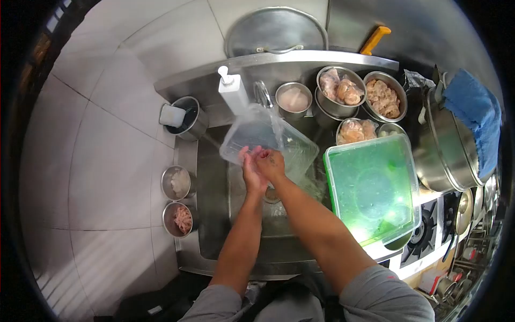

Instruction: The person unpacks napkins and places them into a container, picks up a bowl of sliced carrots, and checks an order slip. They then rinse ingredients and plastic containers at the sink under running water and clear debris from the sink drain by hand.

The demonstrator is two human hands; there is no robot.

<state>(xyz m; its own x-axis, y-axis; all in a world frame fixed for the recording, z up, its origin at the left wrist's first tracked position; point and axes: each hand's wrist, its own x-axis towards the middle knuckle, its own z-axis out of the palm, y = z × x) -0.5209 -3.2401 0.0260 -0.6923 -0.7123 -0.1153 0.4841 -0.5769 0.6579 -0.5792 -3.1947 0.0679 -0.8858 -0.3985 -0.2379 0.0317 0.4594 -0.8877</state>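
Note:
Over the sink (214, 214), my two hands are together just in front of the tap (263, 94). My left hand (252, 167) is turned palm up with its fingers stretched out. Against that palm rests my right hand (271, 164), its fingers curled; whatever they may hold is hidden. Behind both hands a clear plastic container (300, 142) lies tilted in the sink, and water runs down over it. Whether my fingers touch its near edge, I cannot tell. A white pump bottle (234, 94) stands by the tap.
Right of the sink, metal bowls hold raw meat (348, 94), beside a clear, green-edged plastic box (370, 188). A large pot (448, 145) carries a blue cloth (475, 118). Metal cups (176, 182) line the left rim. An orange-handled tool (375, 40) leans behind.

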